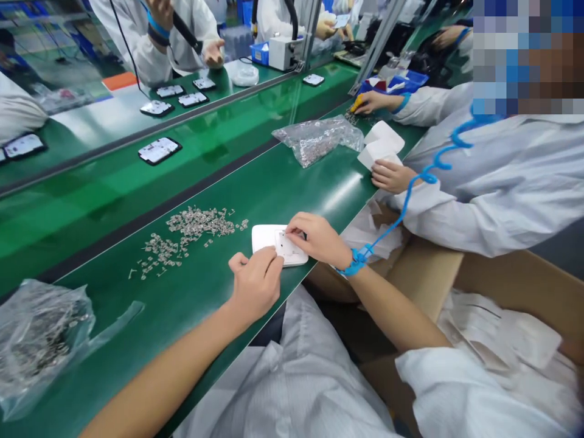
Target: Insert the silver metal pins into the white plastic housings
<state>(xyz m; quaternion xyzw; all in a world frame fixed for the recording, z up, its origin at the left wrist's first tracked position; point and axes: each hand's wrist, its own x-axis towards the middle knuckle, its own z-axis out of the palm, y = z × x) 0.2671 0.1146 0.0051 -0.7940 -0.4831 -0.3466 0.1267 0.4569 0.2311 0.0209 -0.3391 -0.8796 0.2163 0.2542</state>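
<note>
spreading diagonally across the view, the green tabletop point(205, 304) carries everything within reach. at its lower left slumps a clear plastic bag point(41, 340) of small metal parts, limp film that would probably slide and spill if lifted by one corner. next come the hands: the left hand point(258, 277) is loosely curled with its fingertips at the cover's near side, and whether they grip or merely steady it cannot be told; the right hand point(317, 237) bends over the recess with thumb and forefinger close together, too small a gap to tell whether they pinch anything. under both lies the white cover point(263, 235), flat near the tabletop's close edge. it looks like thin moulded plastic, likely light, stiff and rather slick, easily scuffed, so it is best held by opposite rims, clear of the recessed part. smallest are the loose metal pieces point(196, 222), scattered beyond the left hand; they look springy and nearly weightless, prone to tangle, and would suit a fingertip pinch, one at a time.
</note>
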